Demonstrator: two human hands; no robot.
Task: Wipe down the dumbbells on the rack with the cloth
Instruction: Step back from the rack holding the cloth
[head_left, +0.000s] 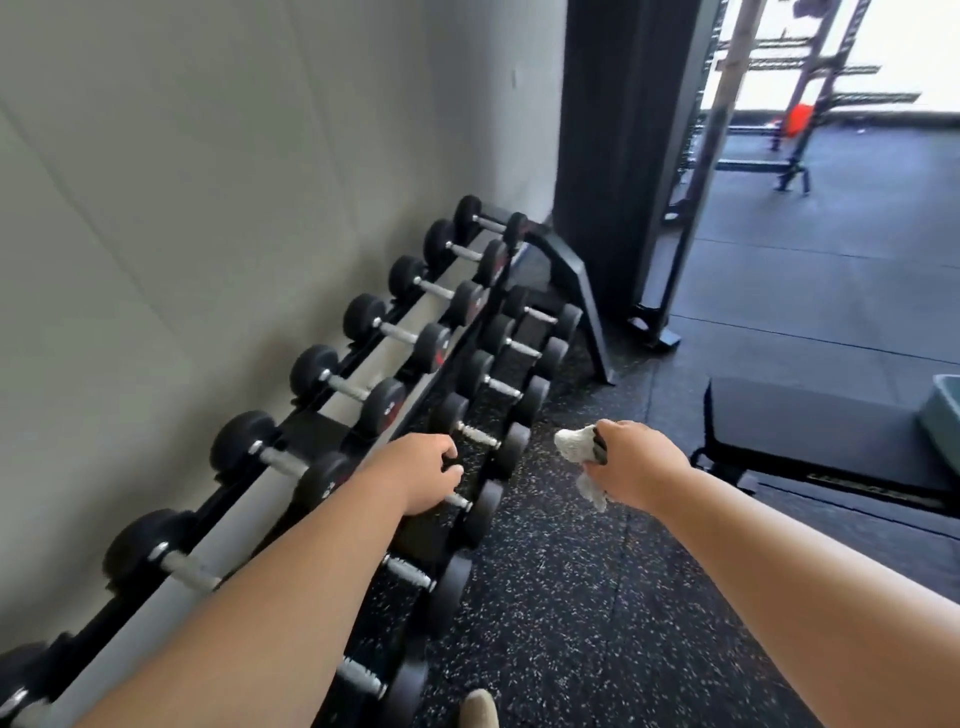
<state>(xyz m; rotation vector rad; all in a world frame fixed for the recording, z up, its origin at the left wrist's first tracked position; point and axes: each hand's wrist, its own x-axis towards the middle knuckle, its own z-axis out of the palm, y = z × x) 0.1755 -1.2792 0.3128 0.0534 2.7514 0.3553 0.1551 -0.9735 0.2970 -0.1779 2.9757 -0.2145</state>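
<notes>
A two-tier black dumbbell rack (566, 254) runs along the white wall, with several black dumbbells with metal handles on each tier. My left hand (423, 475) wraps around the handle of a lower-tier dumbbell (480, 512), hiding most of that handle. My right hand (631, 462) hovers over the speckled floor to the right of the rack, closed on a crumpled white cloth (574, 444) together with a small dark object. The cloth touches no dumbbell.
A black padded bench (810, 431) stands to the right, with a pale green bin (943, 415) at the frame edge. A dark pillar (618, 156) and a squat rack (795, 130) stand farther back. My shoe tip (480, 709) shows at the bottom.
</notes>
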